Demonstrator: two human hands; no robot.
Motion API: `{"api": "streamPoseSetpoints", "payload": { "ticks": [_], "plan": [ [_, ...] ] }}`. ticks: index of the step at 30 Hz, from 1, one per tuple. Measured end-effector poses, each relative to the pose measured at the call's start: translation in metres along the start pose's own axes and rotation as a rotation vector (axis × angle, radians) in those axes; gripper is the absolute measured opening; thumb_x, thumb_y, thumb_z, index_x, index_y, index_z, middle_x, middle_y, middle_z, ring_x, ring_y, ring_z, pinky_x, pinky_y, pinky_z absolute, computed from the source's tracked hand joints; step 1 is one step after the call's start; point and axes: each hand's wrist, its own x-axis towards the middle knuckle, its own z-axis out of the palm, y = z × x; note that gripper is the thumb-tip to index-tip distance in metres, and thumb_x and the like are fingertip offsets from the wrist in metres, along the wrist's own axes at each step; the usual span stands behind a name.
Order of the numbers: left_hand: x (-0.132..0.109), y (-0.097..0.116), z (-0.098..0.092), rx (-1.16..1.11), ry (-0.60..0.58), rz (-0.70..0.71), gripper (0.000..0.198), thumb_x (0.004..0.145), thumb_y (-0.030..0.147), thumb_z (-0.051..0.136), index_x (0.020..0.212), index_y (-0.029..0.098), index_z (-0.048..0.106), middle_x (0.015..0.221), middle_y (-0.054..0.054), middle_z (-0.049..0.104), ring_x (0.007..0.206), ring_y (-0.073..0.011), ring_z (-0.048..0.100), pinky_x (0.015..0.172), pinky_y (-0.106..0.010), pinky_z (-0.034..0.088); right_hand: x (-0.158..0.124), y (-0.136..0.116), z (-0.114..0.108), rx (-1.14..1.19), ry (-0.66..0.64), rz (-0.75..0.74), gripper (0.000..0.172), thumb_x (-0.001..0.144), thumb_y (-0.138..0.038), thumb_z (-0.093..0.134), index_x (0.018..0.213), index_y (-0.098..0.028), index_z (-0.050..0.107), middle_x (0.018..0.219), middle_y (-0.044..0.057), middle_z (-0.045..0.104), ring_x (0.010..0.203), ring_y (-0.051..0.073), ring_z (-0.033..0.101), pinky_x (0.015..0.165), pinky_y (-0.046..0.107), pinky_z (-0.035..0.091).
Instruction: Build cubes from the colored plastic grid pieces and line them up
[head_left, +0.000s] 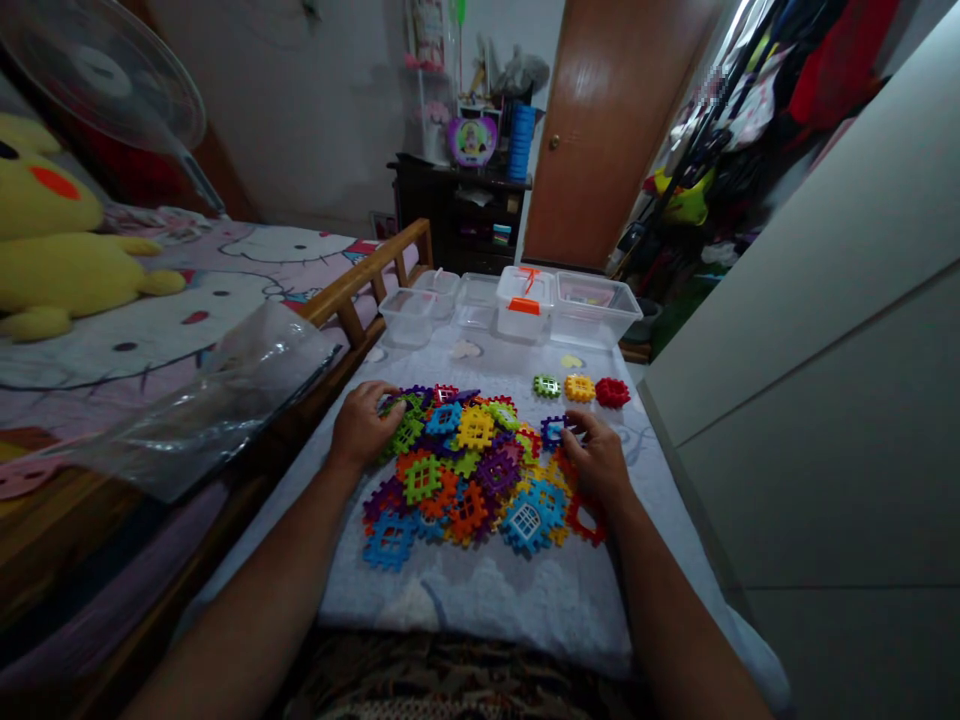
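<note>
A heap of colourful plastic interlocking blocks [474, 428], notched along their edges, lies on the cloth-covered table. My left hand [366, 425] rests at the heap's left edge, thumb and fingers apart against green blocks [405, 432]. On the right side, my right hand [598, 455] pinches a dark purple-blue block [553, 432] between thumb and fingertips. Beyond it, a green block [547, 385], a yellow block [580, 388] and a red block [613, 392] sit in a row. A red block with a large opening [585, 518] lies beneath my right wrist.
Clear plastic bins [596, 310] line the table's far end, among them a lidded box [525, 305] with orange clasps. A wooden bed rail [367, 290] runs along the left, with a plastic bag [217, 410] nearby. A white cabinet [810, 400] stands close on the right.
</note>
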Motion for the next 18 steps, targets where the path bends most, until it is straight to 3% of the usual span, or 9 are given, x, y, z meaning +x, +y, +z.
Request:
{"api": "streamPoseSetpoints", "payload": {
  "ticks": [3, 6, 11, 18],
  "plan": [
    [0.0, 0.009, -0.003, 0.008, 0.041, 0.033, 0.025, 0.084, 0.037, 0.053, 0.095, 0.019, 0.065, 0.11, -0.011, 0.067, 0.11, -0.0278, 0.06, 0.103, -0.042, 0.043, 0.001, 0.006, 0.001, -0.139, -0.023, -0.11, 0.033, 0.079, -0.035, 0.06, 0.108, -0.019, 0.067, 0.109, 0.013, 0.067, 0.103, 0.03, 0.058, 0.093, 0.049, 0.046],
    [0.002, 0.025, -0.005, -0.004, 0.009, 0.076, 0.024, 0.085, 0.038, 0.053, 0.097, 0.021, 0.066, 0.112, -0.009, 0.068, 0.113, -0.0273, 0.058, 0.105, -0.043, 0.04, 0.0, 0.012, 0.004, -0.217, -0.084, -0.138, 0.045, 0.076, -0.031, 0.06, 0.12, -0.019, 0.063, 0.122, 0.014, 0.064, 0.112, 0.032, 0.053, 0.099, 0.052, 0.041],
    [0.017, 0.064, -0.004, 0.015, -0.245, 0.148, 0.033, 0.088, 0.046, 0.051, 0.099, 0.02, 0.068, 0.11, -0.009, 0.07, 0.107, -0.027, 0.061, 0.1, -0.041, 0.043, -0.003, 0.014, 0.007, -0.276, -0.191, -0.117, 0.056, 0.074, -0.026, 0.055, 0.129, -0.016, 0.058, 0.125, 0.015, 0.063, 0.116, 0.034, 0.051, 0.098, 0.053, 0.04],
    [0.048, 0.102, 0.014, 0.294, -0.532, -0.02, 0.053, 0.086, 0.065, 0.045, 0.097, 0.021, 0.071, 0.095, -0.013, 0.075, 0.089, -0.0289, 0.068, 0.074, -0.034, 0.048, -0.002, 0.014, 0.004, -0.28, -0.204, -0.12, 0.058, 0.074, -0.025, 0.055, 0.131, -0.015, 0.056, 0.129, 0.016, 0.06, 0.118, 0.032, 0.05, 0.1, 0.05, 0.039]
  ]
}}
